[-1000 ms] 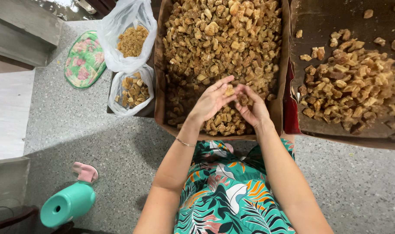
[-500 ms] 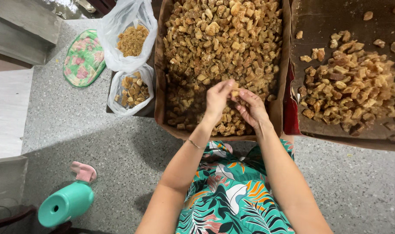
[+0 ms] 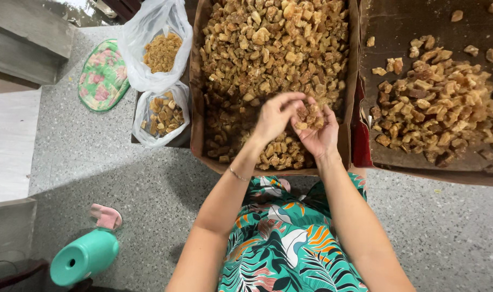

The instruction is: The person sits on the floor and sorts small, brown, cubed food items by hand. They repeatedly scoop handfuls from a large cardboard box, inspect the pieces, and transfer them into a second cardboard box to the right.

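My right hand lay palm up and cupped over the near part of the middle cardboard tray, loosely holding a small heap of brown chunks. The heap was a lumpy clump with no clear long axis, and I could not tell which way any single piece pointed. My left hand hovered just beside it, fingers bent and half closed, the fingertips touching the heap at its left edge; whether they pinched a piece I could not tell. The middle tray was filled nearly to its rim with the same tan and brown chunks, piled higher at the far end. To the right, a second tray with a dark bottom held a looser pile of chunks gathered toward its middle and right. To the left of the middle tray sat two clear plastic bags: the far bag held fine golden crumbs, and the near bag held larger brown pieces.
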